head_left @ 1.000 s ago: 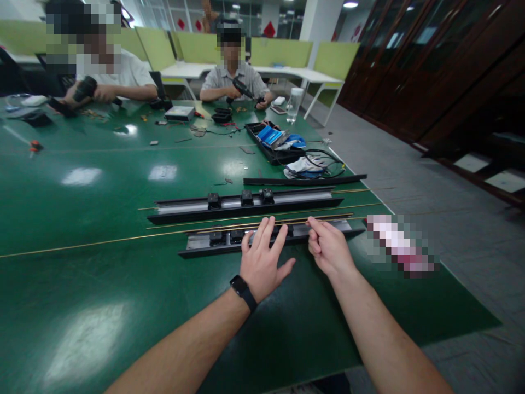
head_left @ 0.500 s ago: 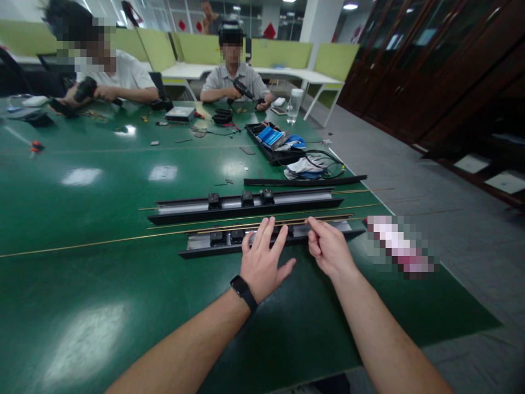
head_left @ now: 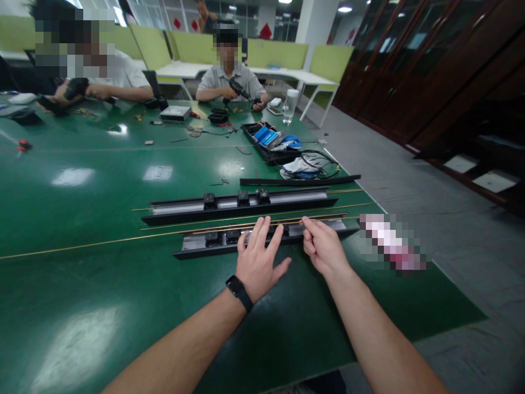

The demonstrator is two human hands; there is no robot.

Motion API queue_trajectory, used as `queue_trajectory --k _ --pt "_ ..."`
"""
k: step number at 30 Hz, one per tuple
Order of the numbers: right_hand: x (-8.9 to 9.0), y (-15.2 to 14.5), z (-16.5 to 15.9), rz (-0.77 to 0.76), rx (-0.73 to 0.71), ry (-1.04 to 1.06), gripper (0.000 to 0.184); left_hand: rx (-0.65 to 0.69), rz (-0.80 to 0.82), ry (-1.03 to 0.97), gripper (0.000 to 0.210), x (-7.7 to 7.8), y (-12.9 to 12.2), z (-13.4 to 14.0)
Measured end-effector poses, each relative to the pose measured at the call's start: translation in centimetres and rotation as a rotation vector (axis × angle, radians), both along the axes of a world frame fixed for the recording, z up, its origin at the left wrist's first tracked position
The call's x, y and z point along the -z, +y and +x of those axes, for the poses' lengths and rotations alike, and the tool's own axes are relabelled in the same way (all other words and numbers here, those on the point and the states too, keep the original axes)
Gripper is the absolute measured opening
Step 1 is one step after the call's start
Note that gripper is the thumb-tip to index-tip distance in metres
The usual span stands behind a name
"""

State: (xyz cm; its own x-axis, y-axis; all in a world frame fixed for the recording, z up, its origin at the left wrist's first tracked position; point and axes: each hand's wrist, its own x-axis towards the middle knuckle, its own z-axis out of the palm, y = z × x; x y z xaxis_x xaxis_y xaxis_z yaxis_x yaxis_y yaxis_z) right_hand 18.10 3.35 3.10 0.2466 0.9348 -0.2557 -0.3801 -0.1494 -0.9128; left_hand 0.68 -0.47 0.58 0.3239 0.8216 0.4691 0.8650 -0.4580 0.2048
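Observation:
My left hand (head_left: 259, 260) lies palm down with its fingers spread, the fingertips at the thin brass-coloured rods over the near black rail. My right hand (head_left: 325, 246) is closed, thumb and forefinger pinching a long thin brass-coloured rod (head_left: 102, 241) that stretches far out to the left. Under the fingers sits the near black rail (head_left: 205, 253), a channel with a pale inner floor and several black blocks, partly hidden by my left hand. Just beyond it lies a similar far rail (head_left: 241, 213) with 3 black blocks (head_left: 209, 201) in it.
Behind the rails lie a narrow black strip (head_left: 299, 180), gloves with a coiled cable (head_left: 307, 166) and a black tray (head_left: 268, 156) of blue parts. A clear bottle (head_left: 290, 106) stands farther back. Two people work across the green table (head_left: 102, 284), whose edge runs along the right.
The whole view has shifted a little, so things sit slightly farther left. Both hands keep nearly the same pose at the rods.

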Motion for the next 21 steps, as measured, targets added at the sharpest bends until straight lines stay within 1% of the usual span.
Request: queue_trajectory --k 13,21 --pt "0.08 0.03 -0.10 -0.006 0.051 0.005 0.034 0.000 -0.005 0.002 0.071 0.00 0.05 0.05" --pt "-0.13 -0.05 0.03 -0.009 0.022 -0.009 0.032 0.000 -0.014 -0.001 0.072 0.11 0.02 0.06"
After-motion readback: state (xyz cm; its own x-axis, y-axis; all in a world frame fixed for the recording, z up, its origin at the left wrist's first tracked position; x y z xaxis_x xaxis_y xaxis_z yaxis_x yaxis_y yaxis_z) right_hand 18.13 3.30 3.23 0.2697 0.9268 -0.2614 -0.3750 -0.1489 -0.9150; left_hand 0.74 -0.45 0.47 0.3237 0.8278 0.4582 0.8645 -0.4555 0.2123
